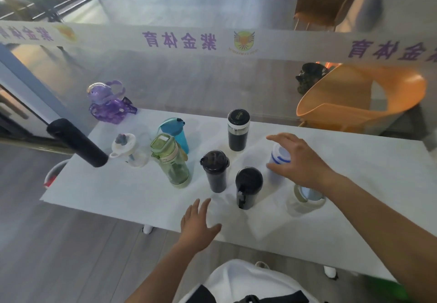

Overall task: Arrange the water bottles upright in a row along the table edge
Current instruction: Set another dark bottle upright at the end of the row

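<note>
Several water bottles stand upright on the white table (354, 208). At the left end are a purple bottle (107, 104), a black flask (76, 142), a clear bottle (132, 150), a green bottle (171, 161) and a blue bottle (176, 132). Mid-table stand a black-and-white tumbler (237, 130) and two dark bottles (215, 171) (248, 188). My right hand (300, 158) curls open around a white bottle with a blue band (279, 161), the fingers close to it; contact is unclear. A pale bottle (305, 198) stands under my right wrist. My left hand (198, 224) hovers open over the near edge.
A glass partition with a printed white band (179, 40) runs behind the table. Orange chairs (359, 97) stand beyond it at the right. A white bin (53, 175) sits on the floor by the table's left end. The table's right half is bare.
</note>
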### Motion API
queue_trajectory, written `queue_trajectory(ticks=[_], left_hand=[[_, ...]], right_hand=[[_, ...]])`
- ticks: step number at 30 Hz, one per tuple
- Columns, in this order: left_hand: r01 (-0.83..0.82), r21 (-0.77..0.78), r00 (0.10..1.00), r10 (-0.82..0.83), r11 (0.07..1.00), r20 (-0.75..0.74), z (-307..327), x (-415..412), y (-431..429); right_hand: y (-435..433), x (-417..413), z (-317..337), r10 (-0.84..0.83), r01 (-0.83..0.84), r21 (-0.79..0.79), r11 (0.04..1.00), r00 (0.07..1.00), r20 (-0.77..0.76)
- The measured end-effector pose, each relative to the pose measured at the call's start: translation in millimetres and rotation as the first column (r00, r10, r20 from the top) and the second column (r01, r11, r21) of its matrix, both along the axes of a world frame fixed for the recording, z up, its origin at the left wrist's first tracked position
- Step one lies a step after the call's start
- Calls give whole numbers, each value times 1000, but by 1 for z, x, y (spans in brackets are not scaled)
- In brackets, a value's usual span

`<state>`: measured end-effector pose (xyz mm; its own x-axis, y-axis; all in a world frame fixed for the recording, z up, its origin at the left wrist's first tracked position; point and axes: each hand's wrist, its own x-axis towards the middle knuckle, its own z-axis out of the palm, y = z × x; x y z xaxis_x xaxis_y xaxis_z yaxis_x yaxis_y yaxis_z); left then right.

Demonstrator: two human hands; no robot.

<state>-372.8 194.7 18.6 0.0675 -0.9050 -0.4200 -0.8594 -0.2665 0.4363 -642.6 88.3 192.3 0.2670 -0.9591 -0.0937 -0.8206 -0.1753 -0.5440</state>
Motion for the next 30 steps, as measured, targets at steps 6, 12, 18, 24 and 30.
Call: queue_trajectory(ticks=[6,12,18,24,30], left_hand=[[-104,-95,989,93,990,-116,25,52,8],[-178,-197,974,143,964,-178,31,99,18],[-217,-213,957,164,953,-241,37,113,19],[-272,-235,937,201,933,-287,46,110,14],[-349,-275,915,262,896,-307,68,116,3]], right_hand=[[43,79,20,-17,44,-116,992,974,225],[86,150,-11,-25,50,-110,993,976,215],[104,169,-32,29,-28,-8,1000,991,134],[89,166,-21,25,-30,23,999,983,182],[66,163,-16,71,-77,16,997,962,263]])
